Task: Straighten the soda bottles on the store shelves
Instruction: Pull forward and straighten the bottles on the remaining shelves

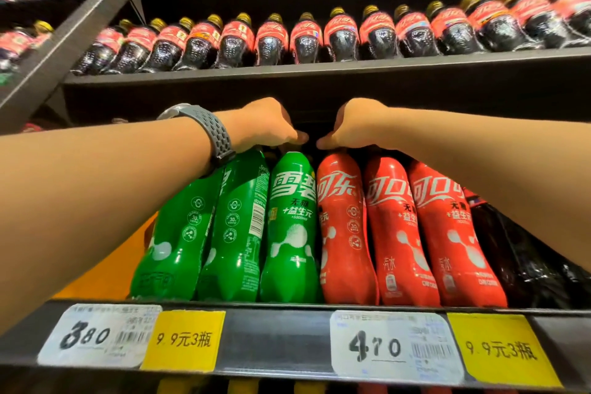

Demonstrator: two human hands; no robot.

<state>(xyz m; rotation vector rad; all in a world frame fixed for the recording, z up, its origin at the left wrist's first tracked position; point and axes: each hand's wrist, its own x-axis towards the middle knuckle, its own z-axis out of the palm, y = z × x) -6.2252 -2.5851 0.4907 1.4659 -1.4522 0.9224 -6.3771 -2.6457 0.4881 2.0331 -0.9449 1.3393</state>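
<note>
**Soda bottles (289,233) in the front row, both hands at their tops**

Nearest, the shelf lip (275,339) carries two white price tags (99,334) and two yellow tags (184,339). Just behind it stand three green bottles (233,227) and, touching them on the right, three red bottles (393,233). All six are sleeved from shoulder to foot and printed with white lettering. The two leftmost green ones are turned, one with its barcode outward; the third shows its front. A dark bottle (518,259) beside the reds is partly covered by the right forearm.

The left hand (259,125), with a grey wristband (211,134) at the wrist, lies over the top of the third green bottle. The right hand (355,125) lies over the top of the first red one, and the thumbs almost meet. Caps and fingers are lost in shadow under the shelf above, so I cannot tell whether either hand grips anything.

Farther up stand rows of dark cola bottles (303,38) with red labels, blurred.
</note>
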